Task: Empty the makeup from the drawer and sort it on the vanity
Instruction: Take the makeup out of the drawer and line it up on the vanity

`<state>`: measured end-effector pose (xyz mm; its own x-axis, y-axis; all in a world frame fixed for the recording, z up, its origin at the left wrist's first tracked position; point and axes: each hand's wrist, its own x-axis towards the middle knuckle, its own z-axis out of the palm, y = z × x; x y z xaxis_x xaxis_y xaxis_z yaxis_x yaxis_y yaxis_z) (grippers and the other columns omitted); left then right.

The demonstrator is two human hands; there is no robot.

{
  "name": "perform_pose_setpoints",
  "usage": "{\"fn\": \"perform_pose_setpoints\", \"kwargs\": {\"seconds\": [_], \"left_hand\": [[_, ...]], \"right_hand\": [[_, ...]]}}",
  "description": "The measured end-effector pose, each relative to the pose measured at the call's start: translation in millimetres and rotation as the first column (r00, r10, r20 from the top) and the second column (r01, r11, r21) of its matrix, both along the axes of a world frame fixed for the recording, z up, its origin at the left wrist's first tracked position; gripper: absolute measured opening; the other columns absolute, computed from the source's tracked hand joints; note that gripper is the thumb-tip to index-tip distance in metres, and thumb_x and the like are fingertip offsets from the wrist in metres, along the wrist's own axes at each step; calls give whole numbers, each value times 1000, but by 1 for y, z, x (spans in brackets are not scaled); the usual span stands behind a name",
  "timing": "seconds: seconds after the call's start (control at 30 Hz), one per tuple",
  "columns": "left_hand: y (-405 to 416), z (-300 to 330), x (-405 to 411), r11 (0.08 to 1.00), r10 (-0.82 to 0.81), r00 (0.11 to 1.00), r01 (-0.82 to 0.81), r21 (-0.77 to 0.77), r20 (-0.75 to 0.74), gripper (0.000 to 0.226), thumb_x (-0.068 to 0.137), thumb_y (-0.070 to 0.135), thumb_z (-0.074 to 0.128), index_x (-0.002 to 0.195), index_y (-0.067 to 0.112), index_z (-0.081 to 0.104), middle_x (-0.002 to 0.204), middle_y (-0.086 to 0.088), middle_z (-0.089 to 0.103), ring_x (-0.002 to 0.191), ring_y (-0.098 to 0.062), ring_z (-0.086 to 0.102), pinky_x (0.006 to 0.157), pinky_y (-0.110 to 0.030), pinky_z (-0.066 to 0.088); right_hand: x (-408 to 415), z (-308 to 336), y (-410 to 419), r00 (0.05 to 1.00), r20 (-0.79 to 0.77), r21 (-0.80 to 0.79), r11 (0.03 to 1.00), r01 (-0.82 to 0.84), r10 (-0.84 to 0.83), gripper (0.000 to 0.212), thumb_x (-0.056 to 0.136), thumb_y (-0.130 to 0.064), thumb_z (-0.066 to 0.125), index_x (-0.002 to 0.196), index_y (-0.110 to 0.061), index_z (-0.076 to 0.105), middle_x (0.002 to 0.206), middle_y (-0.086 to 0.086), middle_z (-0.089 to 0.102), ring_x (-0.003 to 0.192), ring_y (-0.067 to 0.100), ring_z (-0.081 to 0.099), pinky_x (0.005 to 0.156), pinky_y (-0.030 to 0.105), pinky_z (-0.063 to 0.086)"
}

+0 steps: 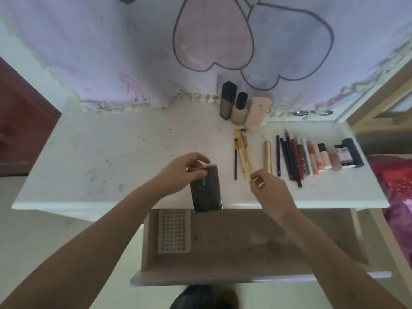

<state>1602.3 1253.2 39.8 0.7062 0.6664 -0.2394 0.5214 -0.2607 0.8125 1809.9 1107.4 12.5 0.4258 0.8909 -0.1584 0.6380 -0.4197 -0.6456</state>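
White vanity top (100, 152), speckled with dust, bare to the left of both hands. Below the left forearm, in the open drawer (223, 275): 1 tray (175, 231) with rows of small round dimples, lying against the drawer's left wall; rest of the drawer floor shows only stains.

Left hand (182, 172): fingers and thumb closed on the far end of a dark flat case (206, 190). Case stands tilted, near end overhanging the vanity's front edge above the drawer. Lettering on its face, not legible.

Right hand (267, 188): thumb and forefinger pinched together; whether anything is between them, cannot tell. It sits right of the case, apart from it.

Just beyond the right hand: 3 pale-handled brushes (243, 157) plus 1 thin black one, lying side by side. Farther back, against the cloth's fringe: 3 bottles (239, 108), upright, touching.

Right of the right hand: 1 gold tube (267, 157), then a row of dark pencils (287, 159), then a row of lipsticks and small tubes (321, 159), ending in a dark blue box (353, 153).

Lilac cloth (89, 52) with heart outlines hangs behind everything.
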Motion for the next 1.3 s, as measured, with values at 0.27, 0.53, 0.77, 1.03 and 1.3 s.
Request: {"fn": "perform_pose_setpoints", "kwargs": {"seconds": [0.27,0.53,0.77,1.03,1.3], "left_hand": [[90,-21,58,974,170,984,-160,-162,56,14,90,15,61,102,11,67,97,-1,66,78,0,60,70,-13,48],[101,-61,96,950,97,988,-55,307,-122,30,94,27,53,114,9,65,110,-10,64,100,-24,56,85,-28,42],[46,-59,61,821,384,922,-320,473,-43,35,95,28,49,125,10,49,124,-9,47,114,-24,43,94,-34,40],[-109,-96,-75,726,688,722,-680,103,-79,31,90,-2,44,119,10,50,110,-6,56,98,-25,57,81,-35,48],[-111,-136,-60,696,513,651,-697,-173,-559,67,92,16,45,149,12,10,153,-16,9,137,-38,21,111,-46,24]], "right_hand": [[-25,-8,93,1000,-13,-87,996,0,-1,43,95,-13,46,137,-13,36,97,6,61,71,13,51,56,19,38],[-17,-13,105,940,304,-292,954,-64,156,30,97,-14,43,126,-9,40,106,7,59,83,28,63,59,32,43],[-40,4,56,940,275,82,969,-232,201,14,98,-23,43,98,-16,55,84,-3,58,58,15,55,51,24,43],[-139,-97,-8,903,-385,-363,869,-337,190,28,98,-19,44,122,-15,56,124,4,61,111,21,58,88,16,40],[-172,-137,15,810,-540,-484,871,-78,-228,22,95,-23,47,111,-16,61,115,8,65,101,22,61,77,25,45]]}}
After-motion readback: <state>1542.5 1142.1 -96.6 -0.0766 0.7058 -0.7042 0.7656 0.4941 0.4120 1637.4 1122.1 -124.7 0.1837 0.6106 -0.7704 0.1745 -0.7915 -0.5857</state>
